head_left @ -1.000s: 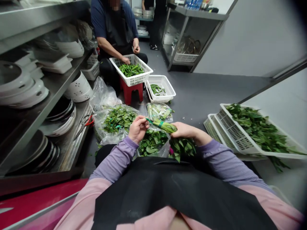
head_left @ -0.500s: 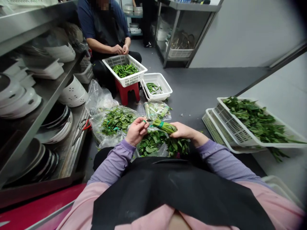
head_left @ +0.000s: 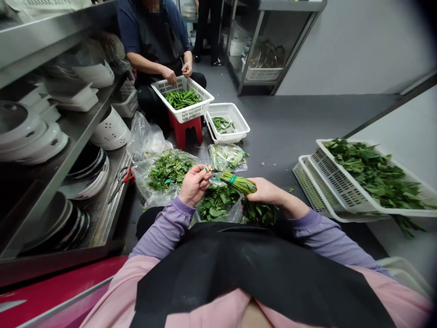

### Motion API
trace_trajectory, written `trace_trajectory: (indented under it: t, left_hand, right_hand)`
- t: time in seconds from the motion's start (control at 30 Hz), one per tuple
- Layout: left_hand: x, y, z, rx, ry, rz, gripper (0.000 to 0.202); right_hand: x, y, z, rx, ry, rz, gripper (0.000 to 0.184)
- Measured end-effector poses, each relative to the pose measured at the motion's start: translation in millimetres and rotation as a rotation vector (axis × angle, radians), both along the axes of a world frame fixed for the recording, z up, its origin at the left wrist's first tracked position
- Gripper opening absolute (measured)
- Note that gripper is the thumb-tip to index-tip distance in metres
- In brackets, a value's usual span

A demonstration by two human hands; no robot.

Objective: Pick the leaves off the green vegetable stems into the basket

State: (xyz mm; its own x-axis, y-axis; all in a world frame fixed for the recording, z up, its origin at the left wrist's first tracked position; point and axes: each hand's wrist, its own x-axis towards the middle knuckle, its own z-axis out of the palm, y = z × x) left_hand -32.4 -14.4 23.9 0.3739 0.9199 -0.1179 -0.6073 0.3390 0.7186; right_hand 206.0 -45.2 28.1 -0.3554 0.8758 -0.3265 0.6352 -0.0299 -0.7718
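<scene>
My right hand [head_left: 264, 190] is closed round a bundle of leafy green stems [head_left: 239, 183], stem ends pointing left and leaves hanging down by my lap. A green band [head_left: 232, 179] wraps the stems. My left hand [head_left: 194, 183] pinches the band's loose end just left of the stem ends. Under both hands lies an open plastic bag of loose leaves [head_left: 215, 206].
A white basket of picked greens [head_left: 372, 175] sits on stacked empty baskets at right. A second bag of greens [head_left: 166, 169] and red-handled scissors [head_left: 120, 180] are at left by a steel shelf of dishes [head_left: 82, 168]. Ahead, a seated person works over a basket of green pods [head_left: 183, 98] on a red stool.
The bundle in my right hand has lifted slightly and tipped its stem ends up. My left hand has stayed pinched at the band's end. The person ahead has moved both hands.
</scene>
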Motion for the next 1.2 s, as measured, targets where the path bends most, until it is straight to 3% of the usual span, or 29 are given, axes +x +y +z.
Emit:
trace_trajectory:
  t: [0.17, 0.33, 0.43, 0.53, 0.7, 0.8, 0.9, 1.03, 1.13, 1.2]
  left_hand:
    - [0.3, -2.8, 9.6, 0.031, 0.002, -0.008, 0.019]
    - [4.4, -9.3, 15.5, 0.071, 0.063, -0.012, 0.022]
    - [6.4, -10.2, 15.5, 0.12, 0.122, 0.008, 0.02]
    - [8.9, -11.5, 11.4, 0.25, 0.329, 0.033, 0.017]
    - [14.3, -22.9, 5.0, 0.648, 0.914, 0.157, 0.018]
    - [19.4, -29.9, 1.8, 0.749, 1.067, 0.261, 0.01]
    - [24.9, -31.7, -4.9, 0.791, 1.17, 0.285, 0.007]
    - [13.2, -8.6, -13.6, 0.782, 1.322, 0.399, 0.011]
    - [-15.8, 27.1, -14.3, 0.583, 1.407, 0.604, 0.02]
    - [-32.3, 45.2, -13.4, 0.51, 1.429, 0.556, 0.02]
  right_hand:
    - [1.5, -7.0, 10.3, -0.074, 0.109, 0.112, 0.025]
    - [9.5, -14.4, 17.4, -0.038, 0.023, 0.02, 0.021]
    - [12.6, -16.1, 17.6, -0.069, 0.092, 0.034, 0.022]
    - [11.0, -17.7, 9.0, -0.133, 0.186, -0.028, 0.028]
    - [1.2, -28.0, -1.3, -0.169, 0.247, -0.083, 0.037]
    - [-6.6, -35.1, 4.1, -0.153, 0.212, -0.125, 0.033]
    - [-16.6, -38.5, 10.9, -0.09, 0.094, -0.163, 0.028]
    - [-27.5, -44.0, 13.1, 0.053, -0.138, -0.151, 0.02]
    - [-23.2, -50.5, 9.8, -0.032, -0.198, -0.053, 0.016]
    - [-14.0, -50.6, 6.8, -0.061, -0.148, -0.092, 0.019]
